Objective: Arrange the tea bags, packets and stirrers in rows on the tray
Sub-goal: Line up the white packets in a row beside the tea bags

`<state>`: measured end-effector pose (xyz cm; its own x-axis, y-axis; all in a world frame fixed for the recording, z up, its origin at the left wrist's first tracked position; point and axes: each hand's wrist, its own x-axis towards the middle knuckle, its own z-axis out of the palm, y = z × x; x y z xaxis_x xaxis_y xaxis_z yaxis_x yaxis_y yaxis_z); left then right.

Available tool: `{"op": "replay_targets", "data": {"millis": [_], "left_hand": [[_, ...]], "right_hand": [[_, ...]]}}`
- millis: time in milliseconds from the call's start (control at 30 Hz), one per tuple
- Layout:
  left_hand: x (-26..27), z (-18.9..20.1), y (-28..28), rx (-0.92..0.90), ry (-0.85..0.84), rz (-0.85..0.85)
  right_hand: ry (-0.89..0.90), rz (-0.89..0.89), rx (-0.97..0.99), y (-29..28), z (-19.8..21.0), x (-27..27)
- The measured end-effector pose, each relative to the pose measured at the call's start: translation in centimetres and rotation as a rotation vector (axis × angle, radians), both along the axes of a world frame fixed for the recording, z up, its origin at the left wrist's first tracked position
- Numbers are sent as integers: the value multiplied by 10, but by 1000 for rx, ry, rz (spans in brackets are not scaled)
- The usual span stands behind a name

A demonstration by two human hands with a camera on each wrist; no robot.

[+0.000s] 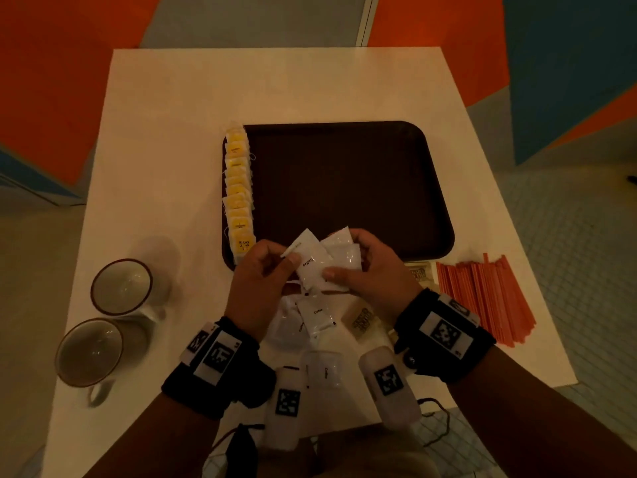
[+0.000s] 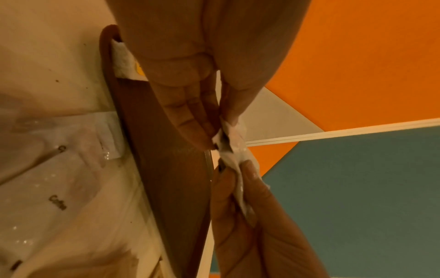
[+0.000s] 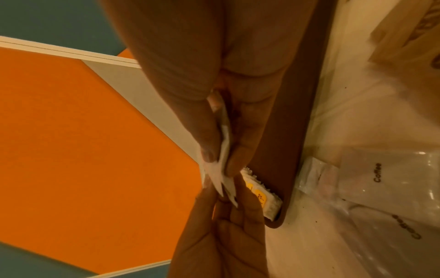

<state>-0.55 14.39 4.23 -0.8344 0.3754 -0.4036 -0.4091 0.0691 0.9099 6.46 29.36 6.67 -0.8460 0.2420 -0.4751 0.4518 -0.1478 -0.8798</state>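
Observation:
A dark brown tray (image 1: 362, 174) lies on the white table, with a row of yellow tea bags (image 1: 238, 188) along its left edge. Both hands hold a fanned bunch of white coffee packets (image 1: 320, 260) over the tray's near edge. My left hand (image 1: 265, 270) pinches the packets (image 2: 228, 139) from the left; my right hand (image 1: 362, 267) grips the packets (image 3: 223, 143) from the right between thumb and fingers. More white coffee packets (image 1: 317, 317) lie on the table below the hands. Orange stirrers (image 1: 482, 294) lie in a pile right of the tray's near corner.
Two mugs (image 1: 120, 288) (image 1: 89, 353) stand at the table's left near side. Brown printed packets (image 1: 365, 320) lie between the white packets and the stirrers. The table's near edge runs just below my wrists.

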Motion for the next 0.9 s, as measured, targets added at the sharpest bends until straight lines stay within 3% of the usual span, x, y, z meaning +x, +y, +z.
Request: {"op": "replay_targets", "data": {"millis": [167,333,500,600,767,900], "left_hand": [[-6,-3,-3,42,-83,123],[-18,-3,-15,131,-191,228],[-22,5,-10,63,-191,-4],[-20,13,-3,61,-179,-201],[-21,17,-2,233,-430,-273],[-20,18,1,119,-318,-319]], "right_hand": [[-10,-100,137,8,-7,-5],[-73,-90,112,24,-6,-8],[-8,-35,-120,23,6,-18],[-17,80,-14,16,11,-27],[-54,218,226,16,17,-36],[-19,312,302,11,20,-40]]}}
